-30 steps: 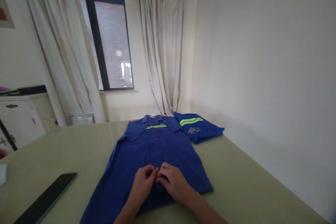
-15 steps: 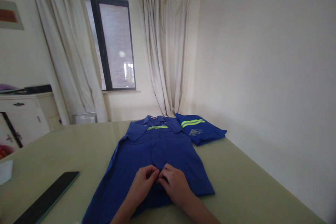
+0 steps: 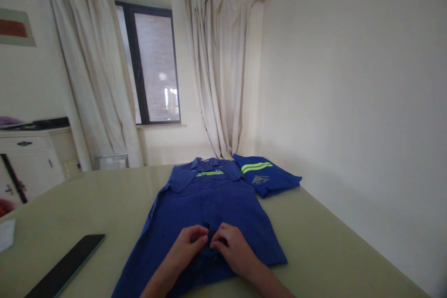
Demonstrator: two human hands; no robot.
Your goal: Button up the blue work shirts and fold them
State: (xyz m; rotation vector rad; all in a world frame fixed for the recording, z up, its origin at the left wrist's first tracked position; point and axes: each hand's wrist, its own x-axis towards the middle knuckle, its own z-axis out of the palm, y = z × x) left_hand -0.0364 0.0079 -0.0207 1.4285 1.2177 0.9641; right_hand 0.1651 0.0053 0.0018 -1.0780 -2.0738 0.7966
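A blue work shirt with yellow-green reflective stripes lies front side up on the table, its collar at the far end. My left hand pinches the front placket low on the shirt, thumb against fingers. Close by on the other side, my right hand is also pinched on the placket, with a small gap between the two hands. Fabric is bunched up a little between them. Whether a button is in the fingers is hidden.
A folded blue garment with a reflective stripe lies at the back right, beside the shirt. A long dark flat object rests at the left on the greenish table. A white item sits near the left edge.
My hands have drawn slightly apart, opening a small gap at the placket where the fingertips met before. The view has shifted a little; the garments lie as they were.
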